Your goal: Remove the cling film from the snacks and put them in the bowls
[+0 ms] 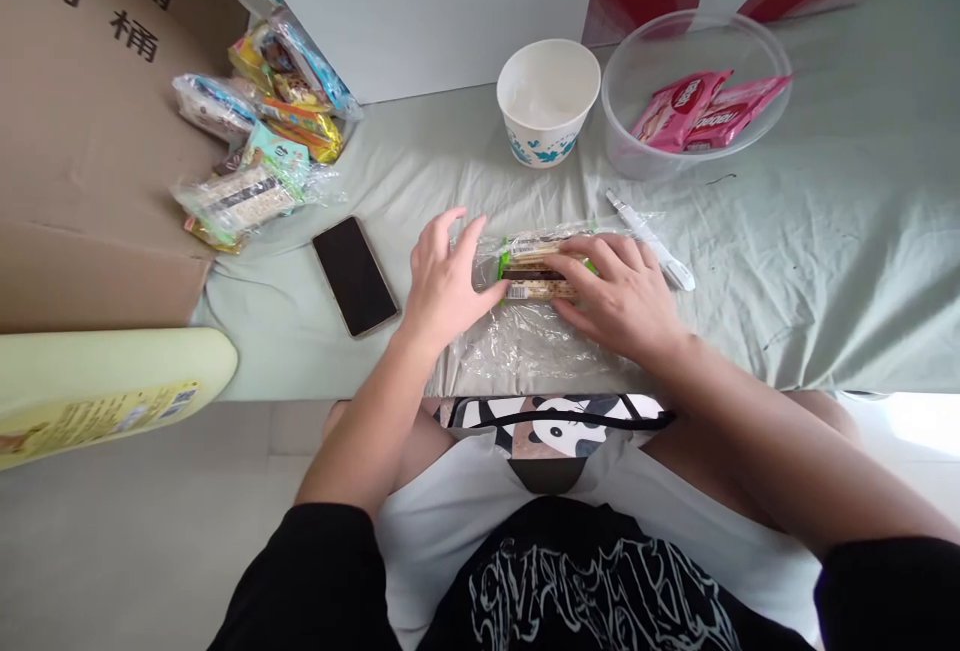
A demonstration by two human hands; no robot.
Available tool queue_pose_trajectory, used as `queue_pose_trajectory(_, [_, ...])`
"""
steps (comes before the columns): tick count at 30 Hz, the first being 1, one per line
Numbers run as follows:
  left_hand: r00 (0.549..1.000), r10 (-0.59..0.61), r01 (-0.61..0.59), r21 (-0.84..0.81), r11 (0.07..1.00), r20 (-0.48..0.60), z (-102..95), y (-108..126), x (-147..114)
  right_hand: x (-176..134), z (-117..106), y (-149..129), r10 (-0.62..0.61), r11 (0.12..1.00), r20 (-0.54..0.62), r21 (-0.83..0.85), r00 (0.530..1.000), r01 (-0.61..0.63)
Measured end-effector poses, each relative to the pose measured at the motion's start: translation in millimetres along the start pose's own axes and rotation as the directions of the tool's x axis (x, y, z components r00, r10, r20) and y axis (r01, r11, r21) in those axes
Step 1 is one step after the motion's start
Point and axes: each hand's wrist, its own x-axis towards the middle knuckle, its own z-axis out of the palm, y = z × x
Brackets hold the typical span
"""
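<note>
Wrapped snack bars [525, 276] with pale grainy layers, a dark strip, green edges and barcode labels lie on a sheet of clear plastic film [502, 346]. My right hand [622, 296] grips their right end, its fingers over the top and its thumb along the near side. At the left end my left hand [446, 281] is open, fingers spread and raised, with the thumb tip at the edge of the bars. A white utility knife [652, 241] lies just beyond my right hand.
A black phone [356, 276] lies at left, below a pile of packaged snacks [262, 141]. Behind my hands stand a paper tub [547, 101] and a clear plastic bowl [626, 146] holding pink packets [682, 106]. Cardboard boxes [97, 131] border the cloth-covered table [847, 261].
</note>
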Motion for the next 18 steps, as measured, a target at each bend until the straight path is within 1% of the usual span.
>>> queue_pose_trajectory(2, [0.996,-0.088,0.089,-0.052,0.995,0.018,6.8,-7,9,3,2,1,0.027,0.999,0.005,0.020,1.000,-0.027])
queue_pose_trajectory(4, [0.982,-0.166,0.182,-0.222,0.958,0.087,6.7,-8,15,5,2,2,0.038,0.998,0.031,0.043,0.999,-0.039])
queue_pose_trajectory(5, [0.969,-0.202,0.240,-0.345,0.907,0.144,4.6,-6,17,6,2,3,0.038,0.998,0.049,0.052,0.998,-0.040])
queue_pose_trajectory(6, [0.947,-0.234,0.314,-0.475,0.822,0.221,1.5,-3,19,7,2,3,0.034,0.998,0.065,0.058,0.997,-0.037])
queue_pose_trajectory(7, [0.914,-0.257,0.400,-0.590,0.701,0.314,-2.2,2,21,8,2,3,0.027,0.997,0.074,0.066,0.997,-0.031])
queue_pose_trajectory(8, [0.871,-0.269,0.489,-0.674,0.554,0.411,-6.2,7,22,8,2,3,0.018,0.997,0.073,0.079,0.997,-0.024])
queue_pose_trajectory(10, [0.780,-0.270,0.623,-0.739,0.257,0.564,-13.7,16,25,9,1,3,0.009,0.992,0.047,0.126,0.999,-0.015])
queue_pose_trajectory(11, [0.746,-0.268,0.656,-0.740,0.145,0.609,-16.8,20,27,10,1,5,0.012,0.987,0.028,0.161,1.000,-0.016])
queue_pose_trajectory(12, [0.724,-0.273,0.671,-0.738,0.066,0.634,-19.2,22,29,10,1,7,0.022,0.979,0.013,0.204,1.000,-0.024])
queue_pose_trajectory(13, [0.707,-0.287,0.678,-0.735,0.016,0.646,-20.7,23,31,10,1,10,0.045,0.966,0.002,0.255,0.999,-0.044])
queue_pose_trajectory(14, [0.693,-0.309,0.681,-0.732,-0.014,0.651,-21.2,23,33,10,0,13,0.081,0.947,-0.004,0.312,0.997,-0.076])
queue_pose_trajectory(16, [0.665,-0.377,0.684,-0.729,-0.040,0.645,-19.3,22,36,9,-1,22,0.183,0.891,-0.008,0.424,0.983,-0.163])
queue_pose_trajectory(18, [0.643,-0.463,0.672,-0.740,-0.041,0.610,-14.2,20,38,7,-5,31,0.311,0.815,-0.010,0.517,0.950,-0.261])
